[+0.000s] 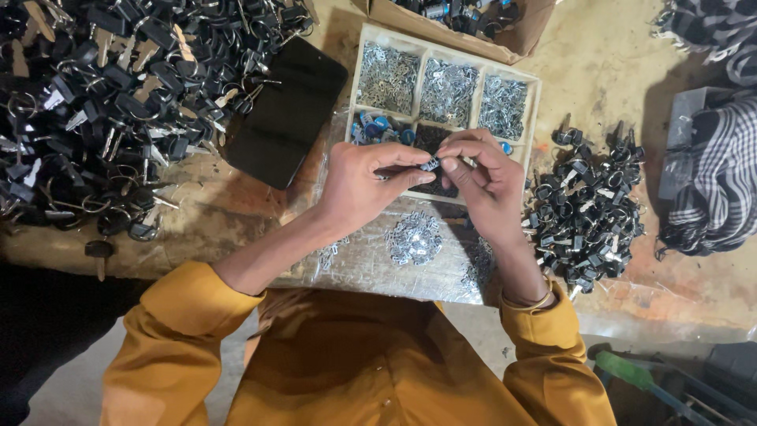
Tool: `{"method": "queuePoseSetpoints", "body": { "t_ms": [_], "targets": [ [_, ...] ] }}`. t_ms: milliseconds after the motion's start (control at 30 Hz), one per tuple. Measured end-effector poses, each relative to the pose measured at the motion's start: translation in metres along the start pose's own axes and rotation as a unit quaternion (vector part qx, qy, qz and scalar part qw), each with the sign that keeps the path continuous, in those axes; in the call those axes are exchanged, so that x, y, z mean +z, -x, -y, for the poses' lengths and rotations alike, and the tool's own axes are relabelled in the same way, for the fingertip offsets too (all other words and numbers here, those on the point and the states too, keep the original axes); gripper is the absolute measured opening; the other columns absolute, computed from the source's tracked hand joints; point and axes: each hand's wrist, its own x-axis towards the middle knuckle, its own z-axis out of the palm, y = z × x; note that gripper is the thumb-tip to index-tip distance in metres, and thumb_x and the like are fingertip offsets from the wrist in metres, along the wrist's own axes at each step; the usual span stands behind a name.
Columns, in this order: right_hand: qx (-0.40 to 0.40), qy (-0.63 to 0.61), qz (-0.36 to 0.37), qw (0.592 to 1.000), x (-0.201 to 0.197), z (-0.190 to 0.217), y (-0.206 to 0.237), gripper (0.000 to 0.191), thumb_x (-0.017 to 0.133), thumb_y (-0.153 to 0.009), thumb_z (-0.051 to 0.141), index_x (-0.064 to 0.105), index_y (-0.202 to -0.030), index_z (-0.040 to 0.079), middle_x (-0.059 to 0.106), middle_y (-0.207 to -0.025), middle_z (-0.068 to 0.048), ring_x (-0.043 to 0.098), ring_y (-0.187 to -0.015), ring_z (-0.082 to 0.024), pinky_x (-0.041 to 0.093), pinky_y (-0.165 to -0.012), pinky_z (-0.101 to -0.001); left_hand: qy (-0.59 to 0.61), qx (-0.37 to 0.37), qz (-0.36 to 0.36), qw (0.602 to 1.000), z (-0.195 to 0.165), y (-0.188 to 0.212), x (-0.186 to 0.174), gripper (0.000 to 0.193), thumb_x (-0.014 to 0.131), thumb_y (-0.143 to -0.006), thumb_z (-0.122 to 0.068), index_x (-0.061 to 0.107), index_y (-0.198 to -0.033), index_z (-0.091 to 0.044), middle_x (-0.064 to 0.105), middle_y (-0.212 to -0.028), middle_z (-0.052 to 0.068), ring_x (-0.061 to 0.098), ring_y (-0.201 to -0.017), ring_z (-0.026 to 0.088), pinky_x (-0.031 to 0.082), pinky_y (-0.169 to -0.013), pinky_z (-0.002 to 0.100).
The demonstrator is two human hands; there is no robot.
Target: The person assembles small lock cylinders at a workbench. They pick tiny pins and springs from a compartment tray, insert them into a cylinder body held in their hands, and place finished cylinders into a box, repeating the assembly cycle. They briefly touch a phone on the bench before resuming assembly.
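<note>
Judging by the layout, the work is well short of complete: a large heap of black-headed keys lies at the far left of the workbench, a smaller pile of black-headed keys lies at the right, and the wooden compartment tray holds many small metal parts. The left hand and right hand meet above the tray's near edge, fingers closed in a pinch on one small key part held between them. A loose cluster of metal pieces lies just below the hands.
</note>
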Motion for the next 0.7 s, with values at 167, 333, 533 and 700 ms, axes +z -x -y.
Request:
{"method": "queuePoseSetpoints", "body": {
  "t_ms": [167, 333, 533, 700],
  "targets": [
    [-0.099, 0.199, -0.002, 0.975, -0.004, 0.006, 0.003, 0.017, 0.076, -0.094, -0.011, 0.074, -0.110, -0.005, 0.066, -0.119, -0.012, 0.064, -0.098, -0.015, 0.049, -0.074, -0.0259, -0.031, 0.019, -0.001, 0.999, -0.001, 0.000, -0.002, 0.022, 0.086, -0.085, -0.006, 0.079, -0.104, -0.001, 0.080, -0.101, 0.012, 0.080, -0.092, 0.018, 0.065, -0.076, 0.027],
    [-0.021, -0.041, -0.037, 0.998, -0.004, -0.004, 0.001, 0.013, 0.071, -0.096, -0.011, 0.071, -0.107, -0.004, 0.065, -0.122, -0.013, 0.066, -0.093, -0.014, 0.059, -0.078, -0.0277, -0.009, -0.001, 0.005, 1.000, -0.002, 0.000, -0.001, 0.021, 0.085, -0.085, -0.007, 0.078, -0.104, -0.002, 0.080, -0.100, 0.011, 0.081, -0.091, 0.017, 0.066, -0.077, 0.026],
    [0.048, -0.198, 0.010, 0.979, -0.002, -0.010, 0.003, 0.012, 0.066, -0.102, -0.007, 0.072, -0.112, -0.004, 0.060, -0.125, -0.011, 0.062, -0.104, -0.016, 0.054, -0.088, -0.0316, 0.012, -0.006, 0.019, 1.000, -0.002, 0.000, -0.002, 0.018, 0.083, -0.087, -0.006, 0.077, -0.104, -0.001, 0.080, -0.100, 0.009, 0.081, -0.092, 0.016, 0.066, -0.077, 0.025],
    [0.071, -0.221, 0.017, 0.972, 0.000, -0.009, 0.004, 0.014, 0.065, -0.102, -0.006, 0.072, -0.114, -0.003, 0.060, -0.124, -0.009, 0.058, -0.111, -0.015, 0.050, -0.094, -0.0314, -0.005, 0.010, 0.012, 1.000, -0.001, 0.000, -0.001, 0.019, 0.084, -0.085, -0.005, 0.077, -0.102, -0.001, 0.080, -0.099, 0.009, 0.081, -0.090, 0.016, 0.065, -0.076, 0.026]
  ]
}}
